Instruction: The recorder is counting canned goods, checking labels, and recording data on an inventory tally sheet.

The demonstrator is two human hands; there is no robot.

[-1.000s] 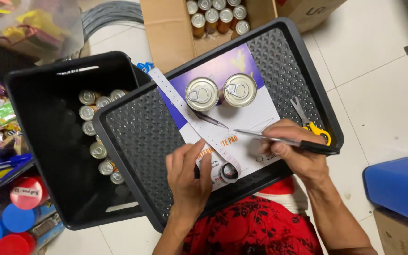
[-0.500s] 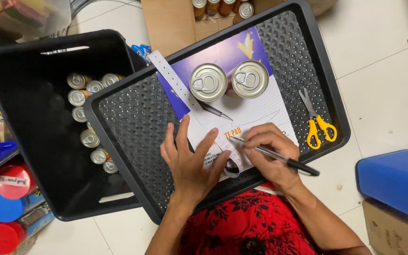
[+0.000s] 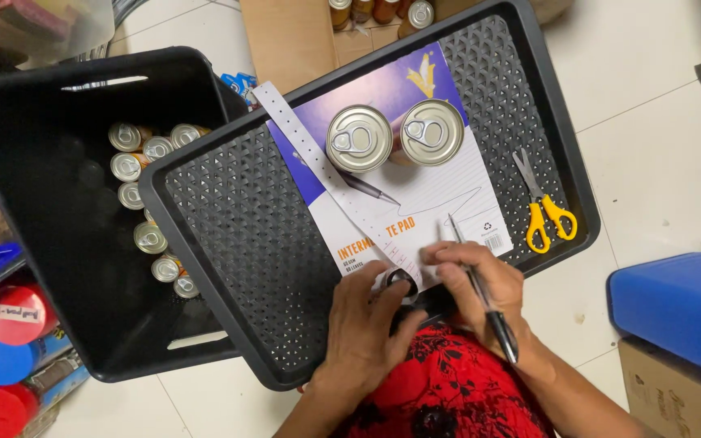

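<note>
My right hand (image 3: 472, 288) holds a black pen (image 3: 480, 292) with its tip up, resting on a writing pad (image 3: 415, 195). My left hand (image 3: 367, 324) presses its fingers on the near end of a long white paper strip (image 3: 326, 170) that runs diagonally across the pad, next to a small round tape roll (image 3: 402, 280). Two sealed tins (image 3: 395, 136) stand on the far part of the pad. The pad lies on an upturned black crate (image 3: 245, 235) on my lap.
Yellow-handled scissors (image 3: 544, 207) lie on the crate at right. A black bin (image 3: 66, 203) at left holds several drink cans (image 3: 144, 203). A cardboard box (image 3: 302, 32) with tins stands beyond. Blue container (image 3: 679, 308) at right, red and blue lids (image 3: 2, 341) at lower left.
My right hand has drawn back toward me with the pen, from the pad's right side to the strip's near end. My left hand has stayed on the strip.
</note>
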